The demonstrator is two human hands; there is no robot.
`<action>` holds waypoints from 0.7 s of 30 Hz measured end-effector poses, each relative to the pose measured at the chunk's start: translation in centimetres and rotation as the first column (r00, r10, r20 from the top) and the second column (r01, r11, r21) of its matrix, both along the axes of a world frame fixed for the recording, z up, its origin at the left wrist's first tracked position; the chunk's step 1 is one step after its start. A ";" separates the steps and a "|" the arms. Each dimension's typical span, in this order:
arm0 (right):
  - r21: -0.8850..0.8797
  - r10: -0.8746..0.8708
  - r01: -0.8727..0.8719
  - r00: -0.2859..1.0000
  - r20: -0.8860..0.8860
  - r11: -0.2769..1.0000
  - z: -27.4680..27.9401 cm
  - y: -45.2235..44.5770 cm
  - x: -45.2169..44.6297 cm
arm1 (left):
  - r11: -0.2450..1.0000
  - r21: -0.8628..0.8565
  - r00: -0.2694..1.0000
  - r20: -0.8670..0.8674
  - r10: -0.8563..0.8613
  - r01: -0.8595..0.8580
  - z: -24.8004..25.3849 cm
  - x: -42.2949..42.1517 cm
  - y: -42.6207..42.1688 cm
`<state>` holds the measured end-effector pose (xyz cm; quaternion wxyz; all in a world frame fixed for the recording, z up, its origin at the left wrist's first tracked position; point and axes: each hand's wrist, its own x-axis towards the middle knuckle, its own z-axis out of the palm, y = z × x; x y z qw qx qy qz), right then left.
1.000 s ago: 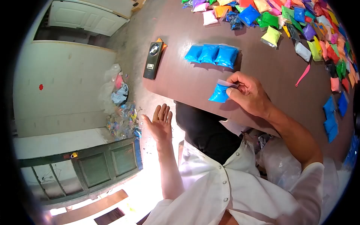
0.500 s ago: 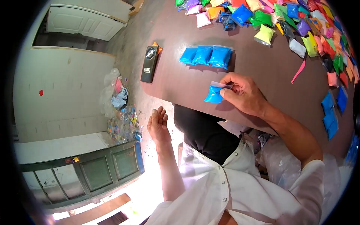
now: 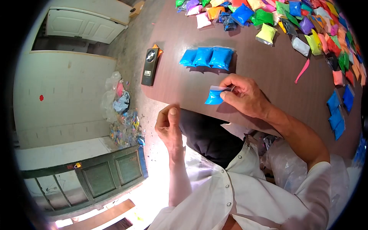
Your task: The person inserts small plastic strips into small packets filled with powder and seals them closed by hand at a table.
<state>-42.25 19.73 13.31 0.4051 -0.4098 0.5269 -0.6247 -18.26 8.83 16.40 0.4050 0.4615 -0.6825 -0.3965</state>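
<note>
In my right hand [image 3: 245,96] is a small clear bag of blue material [image 3: 214,97], pinched by its top between thumb and fingers just above the table. My left hand [image 3: 168,124] is at the table's near edge, left of that bag. Its fingers are curled in beside the raised thumb, and I see nothing in them. Beyond my right hand, three more filled blue bags [image 3: 206,57] lie side by side in a row.
A dark phone-like device [image 3: 150,66] lies at the table's left edge by an orange packet [image 3: 159,50]. Many coloured bags [image 3: 266,33] cover the far right. A pink strip [image 3: 303,71] and several blue bags [image 3: 336,120] lie at the right.
My left hand has moved up and right toward the table edge, its fingers curling in. My right hand still holds the blue bag, in nearly the same place.
</note>
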 end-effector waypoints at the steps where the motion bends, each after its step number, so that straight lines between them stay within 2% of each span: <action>1: 0.005 0.005 -0.005 1.000 0.001 1.000 0.0 0.0 0.0 | 0.997 0.077 0.999 -0.020 0.026 -0.025 0.2 -0.1 0.0; 2: 0.006 0.004 -0.004 1.000 0.002 1.000 0.0 0.0 0.0 | 0.996 0.064 0.988 -0.135 0.076 -0.068 0.3 -1.0 0.2; 3: 0.009 0.006 -0.006 1.000 -0.007 1.000 0.1 0.0 0.0 | 0.996 0.064 0.988 -0.135 0.075 -0.067 0.2 -0.9 0.0; 5: 0.012 0.006 -0.006 1.000 -0.016 1.000 0.0 0.0 0.0 | 0.982 0.181 0.945 -0.326 0.007 0.055 -0.6 -0.2 -0.7; 6: 0.007 0.008 -0.008 1.000 0.001 1.000 -0.2 -0.1 0.0 | 0.974 0.211 0.934 -0.358 -0.002 0.082 -0.8 -0.2 -0.8; 10: -0.019 -0.002 0.002 1.000 -0.015 1.000 0.1 -0.1 0.0 | 0.942 0.313 0.920 -0.392 0.012 0.121 -0.8 0.8 -1.1; 12: -0.028 0.003 -0.003 1.000 -0.005 1.000 0.0 -0.1 0.1 | 0.912 0.324 0.912 -0.395 -0.113 0.253 -0.4 1.5 -1.6; 13: -0.035 0.007 -0.007 1.000 0.005 0.999 0.0 -0.1 0.1 | 0.912 0.323 0.912 -0.395 -0.112 0.252 0.1 1.0 -1.4; 15: -0.022 0.012 -0.012 1.000 -0.002 1.000 0.3 -0.1 0.1 | 0.861 0.439 0.851 -0.524 0.013 0.258 1.5 -0.1 -0.6; 16: -0.008 0.013 -0.013 1.000 -0.009 1.000 0.4 -0.1 0.0 | 0.864 0.393 0.879 -0.463 -0.111 0.316 0.4 1.8 -2.0; 17: -0.008 0.013 -0.013 1.000 -0.008 1.000 0.3 -0.1 0.0 | 0.863 0.393 0.879 -0.463 -0.111 0.316 0.2 2.2 -2.3; 19: -0.017 -0.004 0.003 0.999 -0.044 1.000 0.0 -0.1 0.0 | 0.944 0.253 0.928 -0.355 -0.113 0.212 0.1 2.5 -2.7; 21: -0.013 0.002 -0.002 0.999 -0.035 1.000 0.1 -0.1 0.0 | 0.941 0.272 0.909 -0.409 -0.078 0.203 0.2 3.0 -2.7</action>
